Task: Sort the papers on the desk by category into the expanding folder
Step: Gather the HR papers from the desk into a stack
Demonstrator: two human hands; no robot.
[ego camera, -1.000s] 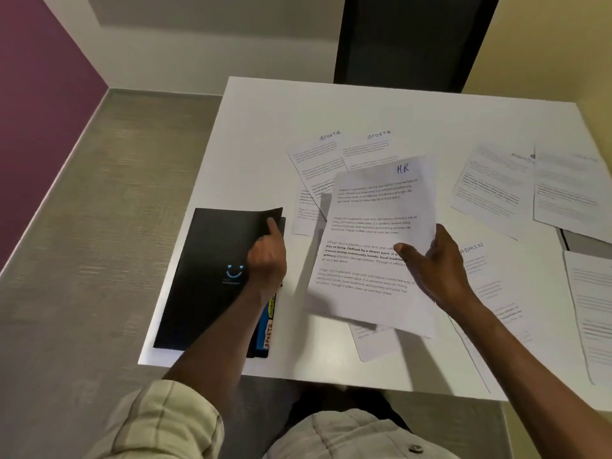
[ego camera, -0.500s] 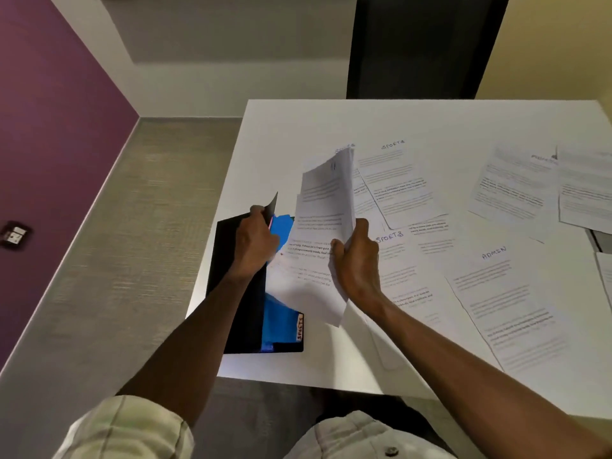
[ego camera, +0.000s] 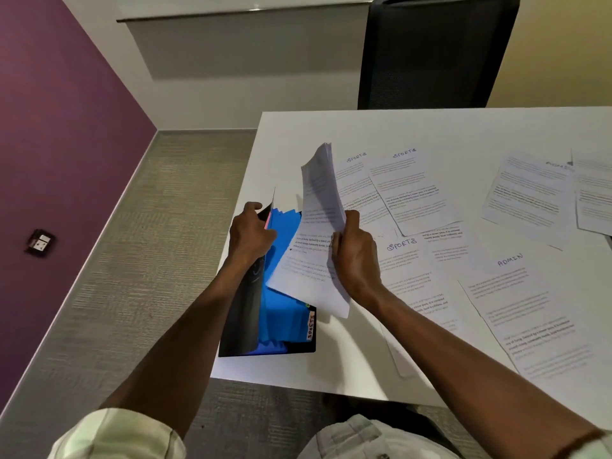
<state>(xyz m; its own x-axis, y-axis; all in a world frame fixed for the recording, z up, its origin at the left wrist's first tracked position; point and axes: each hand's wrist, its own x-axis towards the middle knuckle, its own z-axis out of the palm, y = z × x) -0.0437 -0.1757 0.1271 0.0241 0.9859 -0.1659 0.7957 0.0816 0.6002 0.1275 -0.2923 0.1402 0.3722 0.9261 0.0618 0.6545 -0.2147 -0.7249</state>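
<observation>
The black expanding folder (ego camera: 243,313) lies at the desk's near left corner, its cover lifted by my left hand (ego camera: 250,233), which grips the cover's top edge. Blue dividers (ego camera: 281,313) show inside, one with a tab marked SPORTS (ego camera: 310,327). My right hand (ego camera: 356,256) grips a thin stack of printed sheets (ego camera: 316,240), bent upward and held over the open folder. Loose papers headed SPORTS (ego camera: 410,187) and ADMIN (ego camera: 523,293) lie flat on the white desk (ego camera: 430,127) to the right.
More printed sheets (ego camera: 530,197) lie at the far right of the desk. A black chair back (ego camera: 437,51) stands behind the desk's far edge. Grey carpet and a floor socket (ego camera: 39,242) are to the left, beside a purple wall.
My left hand has raised the folder's cover further, showing the blue dividers. My right hand has swung the stack of sheets left and up over the open folder.
</observation>
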